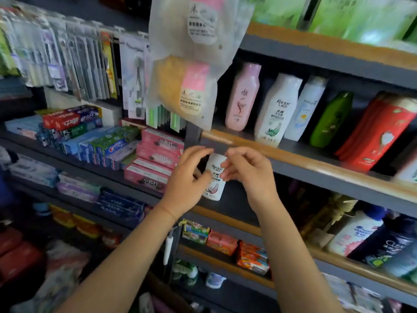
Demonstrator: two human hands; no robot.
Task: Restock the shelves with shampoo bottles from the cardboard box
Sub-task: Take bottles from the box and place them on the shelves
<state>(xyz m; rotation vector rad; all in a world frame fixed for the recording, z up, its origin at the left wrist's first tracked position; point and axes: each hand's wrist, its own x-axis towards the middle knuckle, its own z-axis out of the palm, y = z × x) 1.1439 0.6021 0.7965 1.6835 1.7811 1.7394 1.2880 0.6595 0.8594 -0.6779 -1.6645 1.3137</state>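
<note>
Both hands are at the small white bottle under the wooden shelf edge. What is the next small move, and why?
Probably set the white bottle down upright on the shelf right below it. The left hand and right hand both hold it with their fingertips, and that shelf shows bare space here beneath the wooden edge.

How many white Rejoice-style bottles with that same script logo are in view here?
2. One white bottle stands on the upper shelf, between a pink bottle and a pale blue-white one. The other white bottle is between both hands. More may be hidden.
</note>
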